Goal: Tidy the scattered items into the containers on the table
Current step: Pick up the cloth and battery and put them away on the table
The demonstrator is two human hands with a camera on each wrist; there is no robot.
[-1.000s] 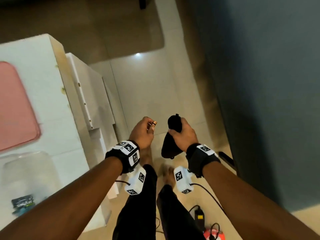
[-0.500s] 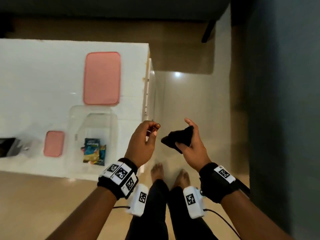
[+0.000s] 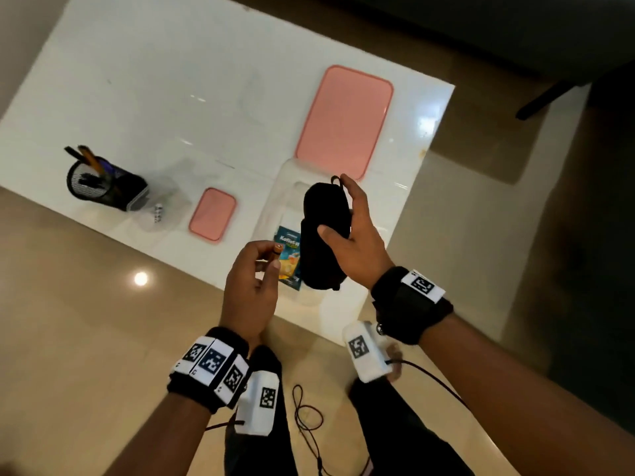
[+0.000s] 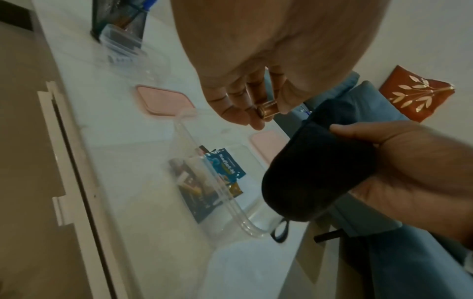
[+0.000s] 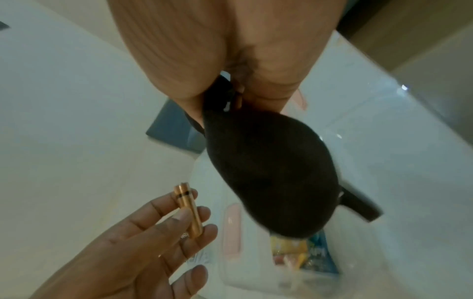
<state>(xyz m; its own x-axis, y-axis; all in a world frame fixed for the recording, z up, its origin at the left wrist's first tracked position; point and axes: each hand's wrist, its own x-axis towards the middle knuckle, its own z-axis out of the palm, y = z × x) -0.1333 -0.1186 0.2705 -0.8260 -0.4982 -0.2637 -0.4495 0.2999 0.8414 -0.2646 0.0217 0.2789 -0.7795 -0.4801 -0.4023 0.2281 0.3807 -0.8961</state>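
Observation:
My right hand (image 3: 347, 231) grips a soft black pouch (image 3: 323, 235) (image 4: 314, 168) (image 5: 271, 178) with a loop at its far end, held above the large clear container (image 3: 275, 204) on the white table (image 3: 171, 80). My left hand (image 3: 261, 259) pinches copper-coloured batteries (image 3: 277, 249) (image 4: 266, 110) (image 5: 188, 210) between thumb and fingers, just left of the pouch, over the table's near edge. Snack sachets (image 3: 288, 259) (image 4: 225, 168) lie inside that container.
A large pink lid (image 3: 343, 121) lies behind the container and a small pink lid (image 3: 213, 214) to its left. A small clear box (image 3: 161, 207) and a black mesh pen holder (image 3: 103, 183) stand further left. A cable (image 3: 305, 417) trails on the floor by my legs.
My view has swung from the floor back to the table. Both hands have come forward over the table's near edge, the right bringing the pouch above the clear container.

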